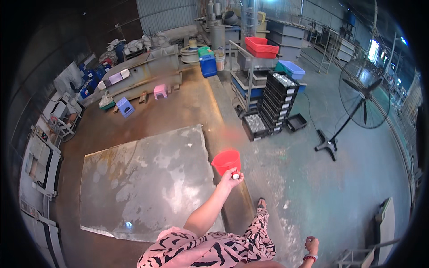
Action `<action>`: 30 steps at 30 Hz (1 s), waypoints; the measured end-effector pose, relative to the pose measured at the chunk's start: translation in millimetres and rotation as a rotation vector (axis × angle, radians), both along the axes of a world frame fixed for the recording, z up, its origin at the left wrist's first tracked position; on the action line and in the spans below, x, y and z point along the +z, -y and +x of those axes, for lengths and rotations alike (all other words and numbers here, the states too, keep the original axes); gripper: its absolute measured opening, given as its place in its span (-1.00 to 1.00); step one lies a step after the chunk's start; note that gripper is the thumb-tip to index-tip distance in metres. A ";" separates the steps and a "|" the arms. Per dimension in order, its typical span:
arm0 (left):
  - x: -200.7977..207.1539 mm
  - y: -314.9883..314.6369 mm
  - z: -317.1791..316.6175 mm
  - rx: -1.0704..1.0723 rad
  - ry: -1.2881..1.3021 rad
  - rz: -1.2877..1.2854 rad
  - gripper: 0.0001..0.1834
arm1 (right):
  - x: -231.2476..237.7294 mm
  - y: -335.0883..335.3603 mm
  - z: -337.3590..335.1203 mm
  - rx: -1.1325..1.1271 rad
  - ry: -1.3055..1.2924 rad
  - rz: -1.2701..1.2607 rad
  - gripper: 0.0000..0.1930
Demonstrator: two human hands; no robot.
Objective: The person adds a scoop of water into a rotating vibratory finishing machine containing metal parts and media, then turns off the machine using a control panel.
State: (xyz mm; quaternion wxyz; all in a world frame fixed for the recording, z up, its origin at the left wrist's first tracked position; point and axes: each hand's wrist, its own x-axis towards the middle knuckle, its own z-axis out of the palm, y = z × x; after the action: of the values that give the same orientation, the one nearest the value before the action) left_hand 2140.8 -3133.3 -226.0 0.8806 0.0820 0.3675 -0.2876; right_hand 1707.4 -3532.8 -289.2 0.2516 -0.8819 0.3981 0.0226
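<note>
Held out in front of my body is a red plastic dipper [227, 160], a round cup with a short handle. My left hand [232, 179] is wrapped round its handle, and the pale handle end shows beside my fingers. The inside of the cup looks red, with no contents that I can make out. Low on the right, my right hand [311, 244] hangs by my side, a red bracelet at its wrist. Its fingers are curled in and nothing shows in them.
A large wet grey sheet [147, 178] lies on the floor at left. Ahead right stand stacked black crates [279, 100] and a shelf rack with red bins [260, 47]. A pedestal fan [363, 94] stands at right; a pink stool [160, 91] and blue drum [208, 65] are farther off.
</note>
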 end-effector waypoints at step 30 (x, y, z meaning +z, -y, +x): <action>-59.6 -247.5 639.5 1.138 -0.105 0.348 -0.89 | 443.4 -142.4 1446.0 0.858 0.735 0.615 -0.30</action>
State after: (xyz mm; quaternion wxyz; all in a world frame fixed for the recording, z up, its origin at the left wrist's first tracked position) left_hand 2780.3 -2885.9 -285.6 0.8507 0.0011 0.4384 0.2900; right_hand 3153.4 -3390.4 154.2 0.5815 -0.8006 -0.1268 -0.0696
